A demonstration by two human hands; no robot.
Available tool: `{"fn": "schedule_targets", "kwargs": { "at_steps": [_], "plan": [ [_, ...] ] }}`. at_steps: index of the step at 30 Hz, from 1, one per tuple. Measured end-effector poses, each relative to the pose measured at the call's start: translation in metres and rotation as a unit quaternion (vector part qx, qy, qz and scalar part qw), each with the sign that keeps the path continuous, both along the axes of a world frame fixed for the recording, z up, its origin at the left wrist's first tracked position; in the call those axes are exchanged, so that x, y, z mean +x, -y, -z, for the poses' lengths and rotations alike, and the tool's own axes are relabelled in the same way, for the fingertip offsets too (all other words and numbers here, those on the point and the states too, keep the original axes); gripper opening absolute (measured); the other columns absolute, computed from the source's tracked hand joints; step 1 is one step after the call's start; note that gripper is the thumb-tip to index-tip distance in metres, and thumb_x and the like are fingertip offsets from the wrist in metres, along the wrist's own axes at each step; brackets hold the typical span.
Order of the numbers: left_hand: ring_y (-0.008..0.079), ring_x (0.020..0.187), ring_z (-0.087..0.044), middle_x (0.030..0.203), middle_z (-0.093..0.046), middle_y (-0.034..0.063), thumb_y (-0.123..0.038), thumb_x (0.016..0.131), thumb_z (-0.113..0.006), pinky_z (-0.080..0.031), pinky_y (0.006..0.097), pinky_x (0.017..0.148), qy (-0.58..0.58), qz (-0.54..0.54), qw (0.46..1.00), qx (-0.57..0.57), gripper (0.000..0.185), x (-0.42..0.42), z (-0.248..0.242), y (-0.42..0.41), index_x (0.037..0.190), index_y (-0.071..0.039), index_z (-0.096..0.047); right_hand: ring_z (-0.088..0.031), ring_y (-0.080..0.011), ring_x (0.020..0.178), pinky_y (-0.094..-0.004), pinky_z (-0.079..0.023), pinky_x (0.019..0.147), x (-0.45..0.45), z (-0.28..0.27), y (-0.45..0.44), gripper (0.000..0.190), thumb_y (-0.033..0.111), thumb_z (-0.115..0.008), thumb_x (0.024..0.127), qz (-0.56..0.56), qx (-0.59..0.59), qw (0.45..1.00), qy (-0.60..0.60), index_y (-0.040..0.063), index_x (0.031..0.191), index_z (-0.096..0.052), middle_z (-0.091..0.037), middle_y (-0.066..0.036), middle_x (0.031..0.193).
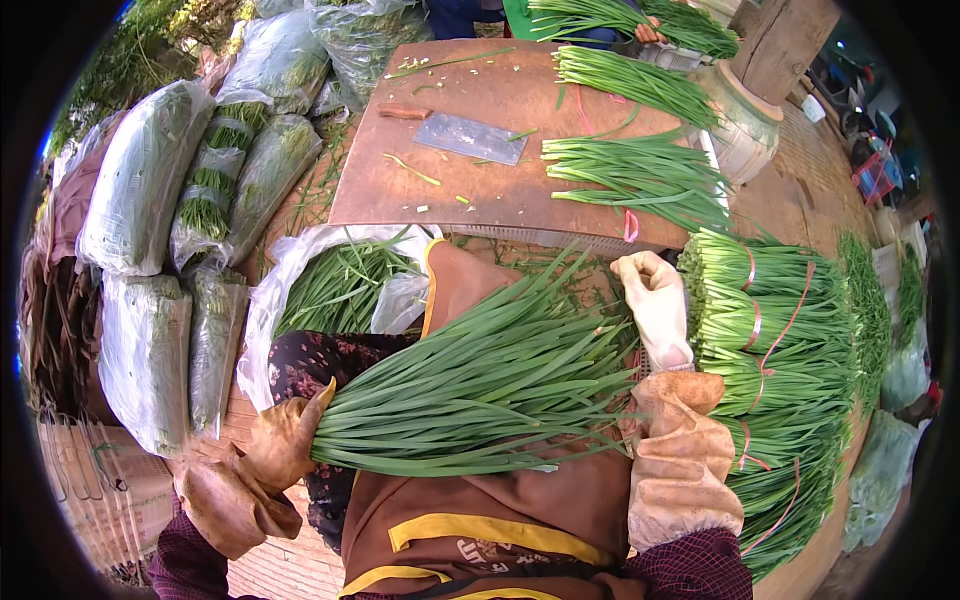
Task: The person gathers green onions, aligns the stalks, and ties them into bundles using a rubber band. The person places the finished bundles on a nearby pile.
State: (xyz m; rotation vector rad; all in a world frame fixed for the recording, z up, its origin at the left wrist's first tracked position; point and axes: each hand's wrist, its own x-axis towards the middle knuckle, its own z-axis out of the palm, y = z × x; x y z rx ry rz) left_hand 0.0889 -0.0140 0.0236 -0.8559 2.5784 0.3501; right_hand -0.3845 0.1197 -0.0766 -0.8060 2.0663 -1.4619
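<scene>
My left hand [289,435], in a tan rubber glove, grips a thick bunch of garlic chives [480,375] at its left end. The long green leaves fan out to the right across my lap, over a brown apron [487,502] with yellow trim. My right hand [654,300], in a whitish glove with a tan oversleeve, is raised beside the table's near right corner. Its fingers are curled in, and nothing shows between them. Just right of that hand lies a stack of tied chive bundles [757,322] with pink ties, pale stem ends towards me.
A cleaver [471,137] lies on the wooden table [450,187] among chive scraps. Two chive bunches [630,172] [637,82] rest at its right edge. Plastic-wrapped chive packs [146,180] stand left. An open plastic bag [262,330] holds chives. Across the table, another person's hand [649,31] touches chives.
</scene>
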Motion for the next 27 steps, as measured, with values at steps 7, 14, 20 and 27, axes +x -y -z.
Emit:
{"fn": "schedule_targets", "kwargs": {
  "at_steps": [7,14,20,27],
  "plan": [
    [0.0368,0.097,-0.063,0.102,-0.064,0.0181,-0.018,0.065,-0.086,-0.049,0.0498,0.085,0.004,-0.002,1.0,0.009,0.109,-0.003,0.0,0.002,0.157,-0.008,-0.029,-0.069,-0.0269,0.106,-0.0345,-0.05,0.097,0.016,-0.084,-0.012,0.023,0.019,-0.065,0.096,-0.102,0.017,0.988,-0.119,-0.001,0.106,-0.073,-0.074,-0.016,0.11],
    [0.0333,0.095,-0.064,0.106,-0.064,0.0138,-0.017,0.063,-0.088,-0.054,0.0446,0.079,-0.01,0.032,0.999,-0.029,0.116,-0.008,-0.004,0.001,0.16,-0.013,-0.026,-0.062,-0.0302,0.117,-0.0414,-0.046,0.104,0.042,-0.072,-0.002,0.011,0.016,-0.073,0.083,-0.249,0.029,0.929,-0.274,0.005,0.085,-0.071,-0.072,-0.011,0.114],
    [0.0349,0.104,-0.064,0.11,-0.065,0.0147,-0.026,0.067,-0.089,-0.036,0.0669,0.097,0.029,-0.003,1.0,-0.007,0.113,-0.002,0.003,0.002,0.159,-0.013,-0.026,-0.059,-0.0344,0.118,-0.0431,-0.045,0.105,0.048,-0.08,-0.004,0.018,0.014,-0.073,0.08,-0.281,0.058,0.929,-0.232,0.006,0.092,-0.063,-0.067,-0.01,0.118],
    [0.0339,0.101,-0.064,0.108,-0.065,0.0145,-0.022,0.064,-0.089,-0.044,0.0553,0.092,0.008,0.005,1.0,-0.004,0.115,-0.004,0.001,0.002,0.16,-0.012,-0.026,-0.057,-0.0343,0.12,-0.0438,-0.045,0.105,0.047,-0.09,-0.006,0.022,0.013,-0.072,0.079,-0.299,0.082,0.933,-0.183,0.006,0.096,-0.06,-0.065,-0.009,0.121]
  ]
}}
